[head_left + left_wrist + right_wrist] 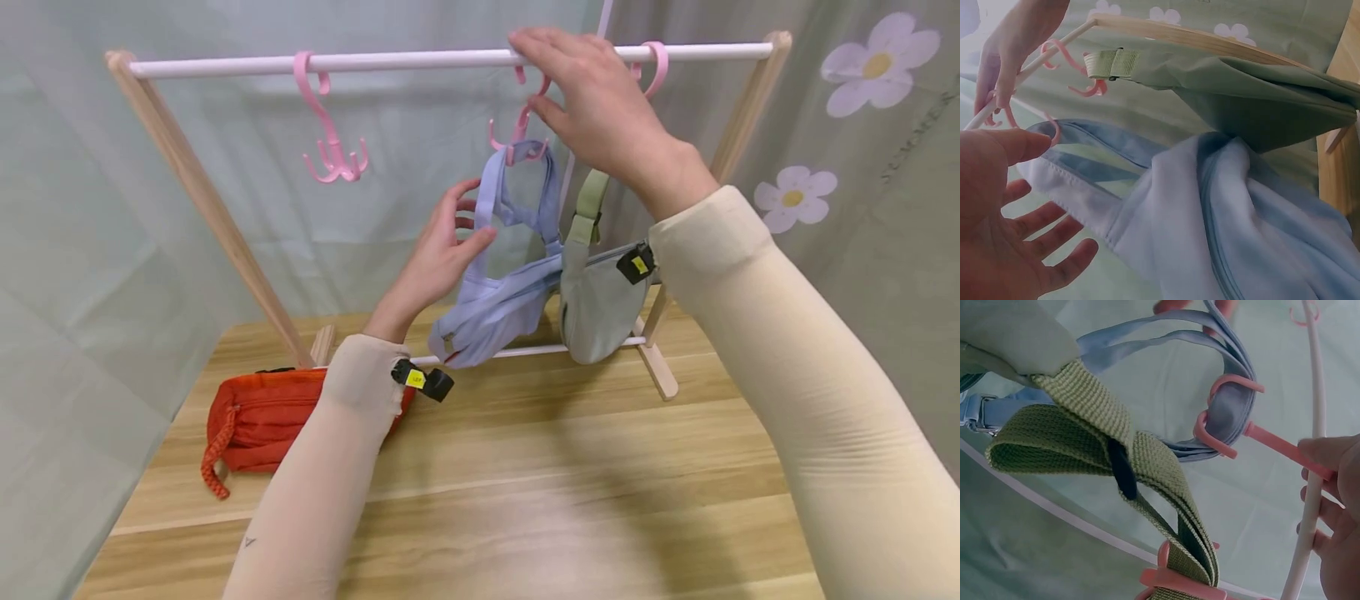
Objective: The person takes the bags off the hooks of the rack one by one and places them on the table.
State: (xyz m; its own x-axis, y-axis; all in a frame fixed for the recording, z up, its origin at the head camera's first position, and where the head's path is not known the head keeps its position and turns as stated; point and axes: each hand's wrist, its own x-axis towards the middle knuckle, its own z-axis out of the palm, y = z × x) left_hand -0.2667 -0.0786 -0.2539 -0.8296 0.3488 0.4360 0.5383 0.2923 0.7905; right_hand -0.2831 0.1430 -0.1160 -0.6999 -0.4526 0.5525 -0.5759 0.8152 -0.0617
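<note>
A light blue bag (502, 317) hangs by its strap loop from the middle pink hook (521, 125) on the white rail (420, 60). My right hand (600, 104) is up at the rail; in the right wrist view its thumb and fingers pinch the hook's pink stem (1282, 445) against the rail. My left hand (435, 250) is beside the blue strap (1079, 200), fingers spread and loose, thumb near the strap's edge. A grey-green bag (607, 304) hangs just right of the blue one by a green webbing strap (1160, 469) from another pink hook (658, 71).
Another pink hook (330, 142) with several prongs hangs bare on the rail's left part. Wooden legs (202, 192) hold up the rack on a wood-grain table (487, 500). An orange-red bag (273, 417) lies at the table's left, partly behind my left forearm. Curtains hang behind.
</note>
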